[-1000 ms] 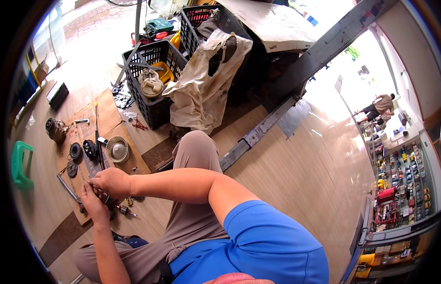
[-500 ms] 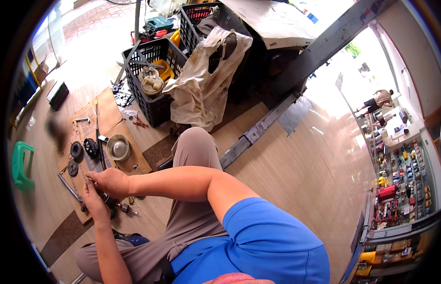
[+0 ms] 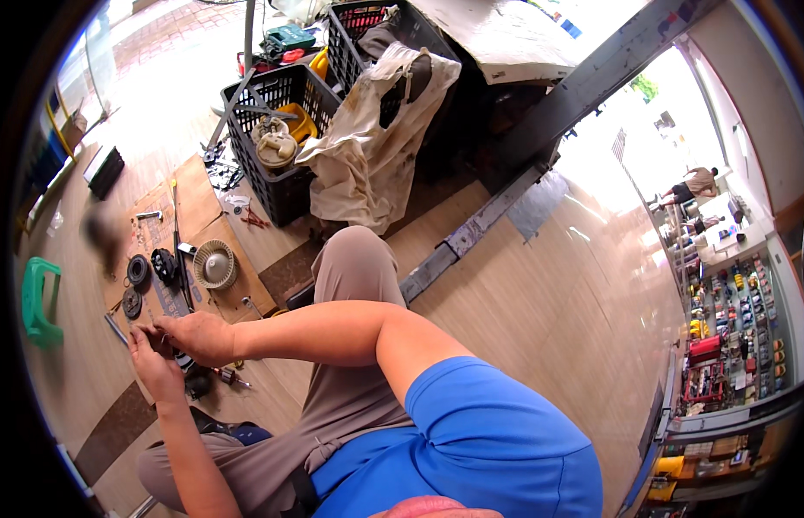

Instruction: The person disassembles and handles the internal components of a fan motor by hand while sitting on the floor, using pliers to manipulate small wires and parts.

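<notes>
Small dark metal part (image 3: 179,356), partly hidden, over brown cardboard (image 3: 246,285)

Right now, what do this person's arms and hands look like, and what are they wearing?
Both hands, left hand and right hand, are bare, with no gloves. The forearms are bare too. A short blue sleeve covers the right upper arm. No watch or rings show.

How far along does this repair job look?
Partway, I'd guess. Parts already lie loose on the cardboard: a fan wheel and dark discs. Both hands, left hand and right hand, work a small dark part; what it is I can't tell. Nothing looks reassembled.
</notes>
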The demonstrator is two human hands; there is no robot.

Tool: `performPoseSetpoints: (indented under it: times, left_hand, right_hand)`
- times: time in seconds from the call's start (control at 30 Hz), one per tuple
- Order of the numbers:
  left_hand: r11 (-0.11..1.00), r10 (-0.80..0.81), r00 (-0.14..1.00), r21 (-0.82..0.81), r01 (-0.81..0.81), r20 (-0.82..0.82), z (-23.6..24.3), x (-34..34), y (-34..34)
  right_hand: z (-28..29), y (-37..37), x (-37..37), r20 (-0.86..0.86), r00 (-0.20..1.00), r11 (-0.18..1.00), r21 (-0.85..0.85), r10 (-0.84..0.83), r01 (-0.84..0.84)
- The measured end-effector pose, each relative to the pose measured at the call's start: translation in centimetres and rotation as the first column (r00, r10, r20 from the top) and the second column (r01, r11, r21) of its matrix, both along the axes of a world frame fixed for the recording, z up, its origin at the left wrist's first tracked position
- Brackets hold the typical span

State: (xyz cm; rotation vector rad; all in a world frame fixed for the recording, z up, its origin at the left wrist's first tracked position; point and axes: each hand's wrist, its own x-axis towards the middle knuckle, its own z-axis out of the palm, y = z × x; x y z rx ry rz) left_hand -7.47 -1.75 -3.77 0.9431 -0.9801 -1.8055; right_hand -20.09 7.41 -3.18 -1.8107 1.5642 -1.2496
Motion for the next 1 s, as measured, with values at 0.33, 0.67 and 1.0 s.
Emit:
performPoseSetpoints:
  times: [0.33,0.67,1.0]
  left_hand:
    - [0.985,0.068,0.948,0.175,-0.013,-0.311,0.7,1.5,-2.3]
    - [0.966,0.063,0.946,0.258,0.023,-0.319,1.5,1.8,-2.3]
    - [0.974,0.116,0.993,0.192,-0.119,0.028,3.4,0.7,-1.2]
  right_hand:
    - [1.3,0.3,0.5,-0.012,1.0,0.999,-0.039,0.024,-0.024]
    - [0.4,-0.4,0.6,-0.145,0.989,0.996,0.084,0.011,0.001]
    - [1.9,0.3,0.7,-0.19,0.971,0.971,0.218,0.145,-0.102]
